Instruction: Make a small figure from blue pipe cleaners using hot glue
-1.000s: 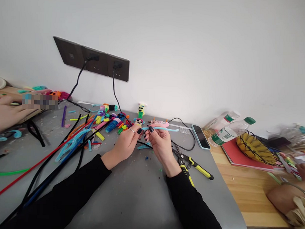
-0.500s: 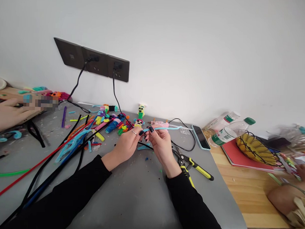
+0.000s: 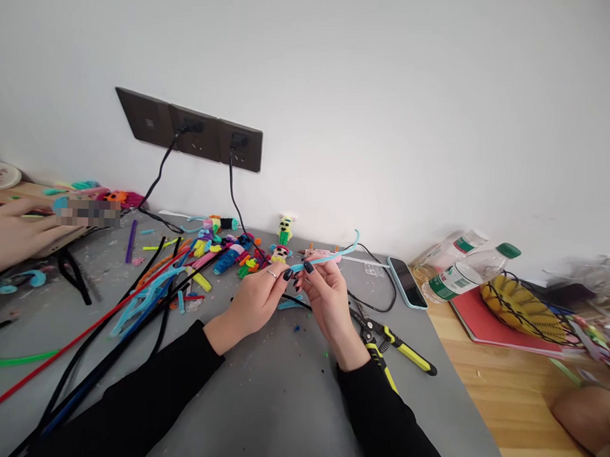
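Plain white wall (image 3: 379,124) rises behind a grey-topped desk (image 3: 259,407). Just above its near-middle, between the two hands, a light-blue fuzzy strip (image 3: 345,250) runs left to right, its long axis slanting up toward the right, where the free end bends upward; its left end is hidden in the grip. The left hand (image 3: 255,297) has its fingers pinched together on the strip; the right hand (image 3: 327,297) pinches it just beside, thumb against fingertips. At right, bottles (image 3: 486,263) carry green-and-white labels (image 3: 449,285), their lettering too small to read.
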Demonstrator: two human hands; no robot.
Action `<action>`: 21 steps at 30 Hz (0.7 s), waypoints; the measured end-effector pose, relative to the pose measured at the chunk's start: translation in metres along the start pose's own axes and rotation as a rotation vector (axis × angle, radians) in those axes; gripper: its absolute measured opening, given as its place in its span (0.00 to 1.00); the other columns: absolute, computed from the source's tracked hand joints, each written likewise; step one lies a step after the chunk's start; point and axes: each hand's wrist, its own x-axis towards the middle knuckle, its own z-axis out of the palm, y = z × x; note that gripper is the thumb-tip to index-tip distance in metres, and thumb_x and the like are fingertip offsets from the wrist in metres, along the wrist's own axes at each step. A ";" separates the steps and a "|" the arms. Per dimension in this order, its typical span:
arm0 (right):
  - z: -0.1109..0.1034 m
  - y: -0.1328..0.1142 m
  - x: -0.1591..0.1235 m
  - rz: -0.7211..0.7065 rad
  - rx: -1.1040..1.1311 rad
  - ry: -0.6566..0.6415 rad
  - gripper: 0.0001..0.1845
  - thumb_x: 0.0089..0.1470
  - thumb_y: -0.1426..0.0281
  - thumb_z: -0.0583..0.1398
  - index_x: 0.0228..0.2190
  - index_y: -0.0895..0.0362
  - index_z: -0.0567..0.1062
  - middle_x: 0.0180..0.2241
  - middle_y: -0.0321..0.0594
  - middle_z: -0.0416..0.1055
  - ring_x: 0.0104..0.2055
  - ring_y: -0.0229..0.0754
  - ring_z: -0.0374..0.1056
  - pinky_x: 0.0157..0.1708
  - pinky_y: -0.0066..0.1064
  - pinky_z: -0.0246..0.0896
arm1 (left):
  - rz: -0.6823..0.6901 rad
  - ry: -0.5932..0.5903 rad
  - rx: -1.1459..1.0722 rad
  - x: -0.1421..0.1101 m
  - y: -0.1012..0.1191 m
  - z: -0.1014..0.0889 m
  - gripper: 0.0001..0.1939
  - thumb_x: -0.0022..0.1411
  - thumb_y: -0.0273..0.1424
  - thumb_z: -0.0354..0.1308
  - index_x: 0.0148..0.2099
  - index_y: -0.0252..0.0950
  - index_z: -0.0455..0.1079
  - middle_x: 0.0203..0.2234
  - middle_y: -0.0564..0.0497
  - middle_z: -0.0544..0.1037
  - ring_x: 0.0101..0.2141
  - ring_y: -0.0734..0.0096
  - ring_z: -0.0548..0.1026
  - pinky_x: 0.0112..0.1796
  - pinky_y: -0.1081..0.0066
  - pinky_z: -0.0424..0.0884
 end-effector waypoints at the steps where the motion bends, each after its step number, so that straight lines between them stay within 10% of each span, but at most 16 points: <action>1: 0.001 -0.001 0.000 -0.001 -0.003 0.005 0.20 0.47 0.57 0.77 0.35 0.54 0.80 0.28 0.34 0.76 0.29 0.35 0.72 0.30 0.27 0.71 | -0.009 -0.012 0.008 0.000 0.000 0.000 0.11 0.76 0.29 0.45 0.48 0.38 0.70 0.27 0.53 0.77 0.25 0.69 0.75 0.28 0.74 0.67; 13: -0.006 0.001 0.002 0.043 -0.114 0.170 0.17 0.44 0.64 0.71 0.36 0.52 0.73 0.24 0.30 0.72 0.24 0.38 0.68 0.27 0.30 0.66 | 0.011 -0.134 0.120 0.001 0.003 0.002 0.13 0.72 0.27 0.49 0.47 0.37 0.75 0.33 0.48 0.84 0.30 0.65 0.82 0.31 0.71 0.72; 21: -0.004 0.000 0.001 0.042 -0.233 0.238 0.14 0.41 0.66 0.66 0.34 0.52 0.74 0.19 0.26 0.63 0.22 0.36 0.61 0.23 0.29 0.56 | 0.022 -0.224 0.199 0.003 0.009 -0.001 0.10 0.69 0.26 0.51 0.38 0.38 0.73 0.20 0.55 0.75 0.19 0.70 0.72 0.24 0.72 0.60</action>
